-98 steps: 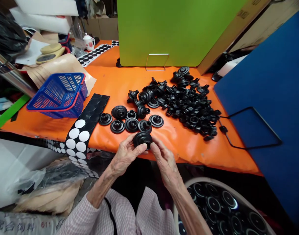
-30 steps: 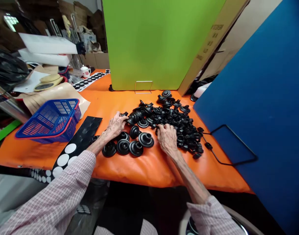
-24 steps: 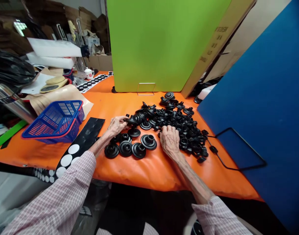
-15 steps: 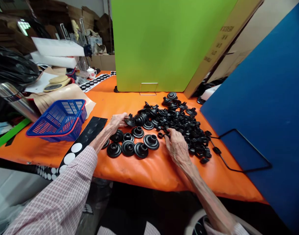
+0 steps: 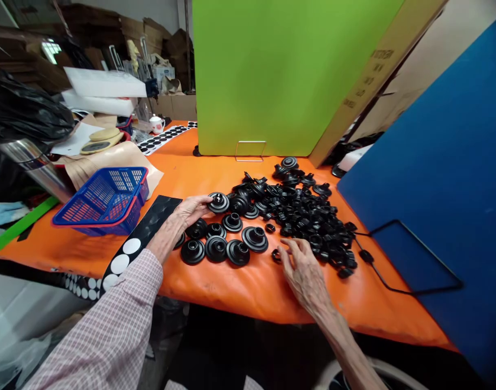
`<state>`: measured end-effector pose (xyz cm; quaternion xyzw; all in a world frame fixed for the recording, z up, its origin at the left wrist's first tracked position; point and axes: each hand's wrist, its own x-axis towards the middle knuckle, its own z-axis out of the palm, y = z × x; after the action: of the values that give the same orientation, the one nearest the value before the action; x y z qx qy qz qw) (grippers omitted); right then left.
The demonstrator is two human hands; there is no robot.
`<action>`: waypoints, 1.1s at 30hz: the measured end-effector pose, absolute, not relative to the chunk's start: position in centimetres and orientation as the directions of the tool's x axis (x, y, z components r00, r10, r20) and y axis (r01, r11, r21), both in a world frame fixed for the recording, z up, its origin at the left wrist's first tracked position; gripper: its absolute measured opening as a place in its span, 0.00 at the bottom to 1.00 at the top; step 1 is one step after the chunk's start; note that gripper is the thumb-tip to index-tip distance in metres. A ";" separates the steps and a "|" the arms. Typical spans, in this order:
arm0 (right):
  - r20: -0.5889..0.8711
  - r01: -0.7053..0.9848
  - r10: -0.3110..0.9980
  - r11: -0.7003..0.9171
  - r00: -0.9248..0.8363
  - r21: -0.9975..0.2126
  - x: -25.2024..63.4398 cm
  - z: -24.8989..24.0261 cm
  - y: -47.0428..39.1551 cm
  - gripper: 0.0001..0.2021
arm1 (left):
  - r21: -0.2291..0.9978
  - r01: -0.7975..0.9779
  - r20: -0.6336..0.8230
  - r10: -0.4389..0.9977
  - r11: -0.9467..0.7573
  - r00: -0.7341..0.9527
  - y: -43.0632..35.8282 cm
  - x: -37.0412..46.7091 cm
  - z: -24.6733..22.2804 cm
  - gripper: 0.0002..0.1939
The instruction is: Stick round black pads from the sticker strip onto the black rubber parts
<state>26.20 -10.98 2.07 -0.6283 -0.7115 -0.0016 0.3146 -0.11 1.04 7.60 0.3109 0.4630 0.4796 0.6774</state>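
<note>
My left hand [image 5: 195,210] grips the edge of a black round disc part [image 5: 218,202], its stem side up. Below it several similar disc parts [image 5: 216,248] stand upright in loose rows on the orange table [image 5: 231,284]. My right hand [image 5: 302,265] is apart from the rest, fingers spread and curved, close beside a small black ring piece [image 5: 276,255]. Another small ring piece [image 5: 270,228] lies between the discs and the heap. A large heap of small black parts [image 5: 313,219] spreads behind my right hand, with more discs at its back and left.
A blue basket [image 5: 128,219] and a black strip with white circles [image 5: 131,246] lie to the left. Behind stands a green panel [image 5: 288,76]; a blue panel [image 5: 435,162] with a black wire stand [image 5: 430,253] rises on the right. A steel flask [image 5: 38,168] leans at far left.
The disc in my left hand has turned to show its stem side. My right hand has drawn back toward the front edge, away from the heap, and a small ring now lies beside its fingers.
</note>
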 end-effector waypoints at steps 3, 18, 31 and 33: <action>0.554 0.852 0.831 0.327 -0.054 -0.409 24.8 5.1 -9.3 0.13 | 0.836 -0.401 -0.337 0.928 0.374 0.162 0.5 0.2 9.0 0.05; 0.270 0.861 0.955 0.238 -0.123 -0.449 27.5 1.2 -12.3 0.12 | 0.517 -0.603 -0.511 0.784 0.608 0.352 -15.8 1.1 7.1 0.09; 0.159 0.921 0.965 0.249 -0.209 -0.300 26.7 1.7 -14.2 0.14 | 0.558 -0.633 -0.524 0.819 0.537 0.233 -18.1 2.4 6.3 0.10; 0.142 0.920 0.971 0.229 -0.192 -0.317 26.8 1.8 -14.7 0.13 | 0.621 -0.596 -0.503 0.842 0.508 0.194 -18.2 2.7 6.3 0.10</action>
<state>26.82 -14.74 1.83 -0.6157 -0.7679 0.0807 0.1571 2.73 -18.24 6.26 0.1457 0.4222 0.4741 0.7588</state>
